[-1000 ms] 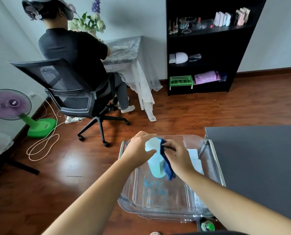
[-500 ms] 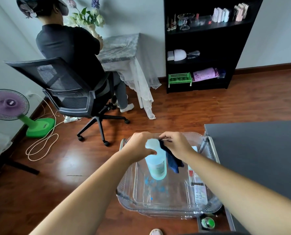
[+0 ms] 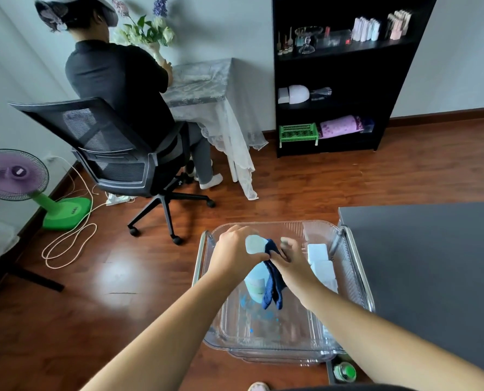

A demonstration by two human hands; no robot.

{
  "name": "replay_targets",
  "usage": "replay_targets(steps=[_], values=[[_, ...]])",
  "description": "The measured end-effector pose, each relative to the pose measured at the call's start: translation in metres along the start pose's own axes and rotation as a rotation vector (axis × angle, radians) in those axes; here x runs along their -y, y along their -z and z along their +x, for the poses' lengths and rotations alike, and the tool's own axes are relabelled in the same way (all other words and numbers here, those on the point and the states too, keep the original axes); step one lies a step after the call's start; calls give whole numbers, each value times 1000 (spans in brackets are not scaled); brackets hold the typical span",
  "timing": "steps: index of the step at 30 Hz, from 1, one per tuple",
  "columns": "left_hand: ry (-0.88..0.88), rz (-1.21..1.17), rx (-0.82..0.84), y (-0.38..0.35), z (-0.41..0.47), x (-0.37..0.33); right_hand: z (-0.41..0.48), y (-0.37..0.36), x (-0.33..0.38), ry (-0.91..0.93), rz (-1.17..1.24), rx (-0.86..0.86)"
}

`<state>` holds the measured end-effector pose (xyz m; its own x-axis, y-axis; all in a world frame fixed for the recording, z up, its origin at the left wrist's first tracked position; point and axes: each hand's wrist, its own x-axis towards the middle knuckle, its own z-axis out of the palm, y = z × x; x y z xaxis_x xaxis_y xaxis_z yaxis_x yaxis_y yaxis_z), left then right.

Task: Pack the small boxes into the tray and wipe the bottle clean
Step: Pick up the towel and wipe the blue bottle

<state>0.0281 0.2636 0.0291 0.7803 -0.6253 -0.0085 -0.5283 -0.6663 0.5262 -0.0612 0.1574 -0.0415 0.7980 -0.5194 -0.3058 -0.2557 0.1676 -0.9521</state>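
The bottle (image 3: 256,273) stands roughly upright above the clear tray (image 3: 345,280), its cap end up and its long axis running down toward the tray floor. The left hand (image 3: 233,253) is closed round its upper part, just left of the cap. The right hand (image 3: 293,262) sits just right of the bottle, fingers pinched on a dark blue cloth (image 3: 273,280) that hangs against the bottle's right side. Small pale boxes (image 3: 321,263) lie in the tray right of the bottle. Any wiping stroke would likely run along that upright axis, the right hand being the one placed for it.
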Motion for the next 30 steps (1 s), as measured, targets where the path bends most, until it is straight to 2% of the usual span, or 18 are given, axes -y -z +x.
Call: replay_targets(steps=[2, 4, 7, 12, 14, 17, 20, 23, 26, 30], values=[[-22, 22, 12, 1, 1, 2, -3, -6, 0, -177, 59, 109], [-13, 12, 21, 3, 2, 4, -6, -12, 3, -208, 108, 135], [-12, 1, 43, 6, 4, 6, -8, -13, 13, -115, 22, 26], [-62, -38, 128, 14, 11, 10, -15, -11, 6, 248, -292, -55], [-43, -74, 153, 16, 11, 14, -20, -11, -4, 293, -400, -66], [6, -93, 112, 15, 6, 18, -22, -11, -15, 366, -429, -30], [67, -107, 16, 11, 4, 16, -17, -10, -14, 366, -391, 94], [91, -156, -47, 9, 7, 13, -12, -10, -6, 335, -237, 169], [61, -125, 8, 8, 10, 12, -3, -6, -7, 345, -93, 102], [51, -139, 93, 13, 16, 15, 7, -2, -3, 288, -206, 121]])
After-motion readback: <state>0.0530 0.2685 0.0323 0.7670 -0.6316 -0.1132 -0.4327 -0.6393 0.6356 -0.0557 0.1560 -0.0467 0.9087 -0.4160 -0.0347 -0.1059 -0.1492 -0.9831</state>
